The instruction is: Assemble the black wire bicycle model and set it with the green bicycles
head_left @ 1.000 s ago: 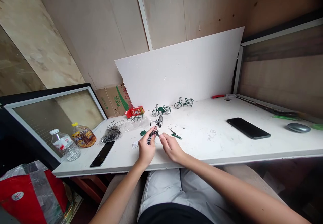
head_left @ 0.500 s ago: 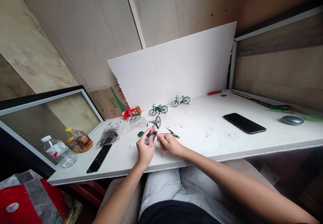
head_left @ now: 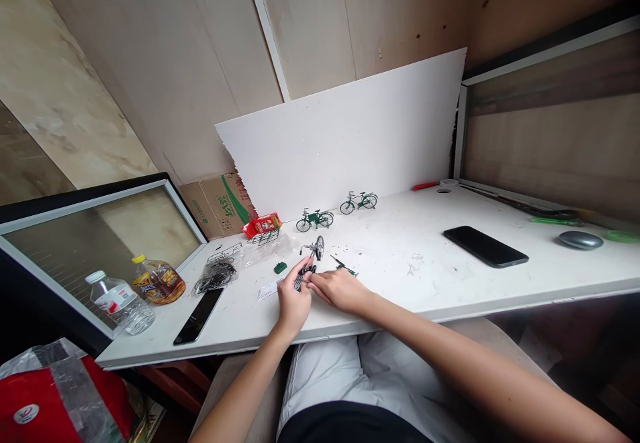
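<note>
Black model bicycle in both hands apparently points lengthwise forward.

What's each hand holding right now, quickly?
Left hand: closed, holding the small model bicycle.
Right hand: closed, up against the bicycle; whether it grips a part cannot be told.

1x head cam, behind/above near edge of white desk, facing fwd & down. Mid-range; desk's R end exits frame.
</note>
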The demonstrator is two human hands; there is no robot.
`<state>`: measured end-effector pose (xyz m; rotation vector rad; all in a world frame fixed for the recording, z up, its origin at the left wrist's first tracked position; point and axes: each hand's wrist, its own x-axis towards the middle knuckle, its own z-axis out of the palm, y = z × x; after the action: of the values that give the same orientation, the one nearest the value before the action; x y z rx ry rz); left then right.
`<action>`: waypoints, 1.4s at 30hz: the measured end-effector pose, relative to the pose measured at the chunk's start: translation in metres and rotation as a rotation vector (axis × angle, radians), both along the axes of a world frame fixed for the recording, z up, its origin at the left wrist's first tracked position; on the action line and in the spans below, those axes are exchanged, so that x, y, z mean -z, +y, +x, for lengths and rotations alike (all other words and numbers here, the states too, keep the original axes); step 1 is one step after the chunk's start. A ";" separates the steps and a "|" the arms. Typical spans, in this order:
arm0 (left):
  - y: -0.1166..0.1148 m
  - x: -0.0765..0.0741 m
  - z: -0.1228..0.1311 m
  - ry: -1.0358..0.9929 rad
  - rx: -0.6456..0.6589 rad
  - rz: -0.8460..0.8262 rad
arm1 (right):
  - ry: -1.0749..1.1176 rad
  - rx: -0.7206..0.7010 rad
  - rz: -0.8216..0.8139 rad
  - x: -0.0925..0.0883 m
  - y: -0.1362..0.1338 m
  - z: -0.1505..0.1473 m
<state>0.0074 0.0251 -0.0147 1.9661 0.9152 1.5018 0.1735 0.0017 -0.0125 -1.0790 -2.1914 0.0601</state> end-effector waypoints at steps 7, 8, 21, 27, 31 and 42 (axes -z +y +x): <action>0.006 -0.008 -0.004 -0.143 0.001 -0.094 | 0.032 0.130 0.057 -0.010 -0.001 0.007; 0.009 -0.009 -0.006 -0.143 0.007 -0.099 | 0.072 0.151 0.043 -0.010 -0.001 0.008; 0.023 0.012 -0.006 -0.213 0.006 -0.156 | 0.272 0.153 0.121 0.006 0.012 0.013; 0.020 0.014 -0.003 -0.195 0.019 -0.144 | 0.255 0.076 0.245 0.010 0.010 0.007; 0.020 0.013 -0.002 -0.217 0.022 -0.147 | 0.201 0.055 0.286 0.013 0.010 0.007; 0.021 0.015 -0.003 -0.191 0.007 -0.100 | 0.226 0.052 0.323 0.018 0.015 0.009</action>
<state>0.0046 0.0461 -0.0294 1.7207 0.8819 1.5767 0.1821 0.0165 -0.0305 -0.8982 -1.8904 -0.1813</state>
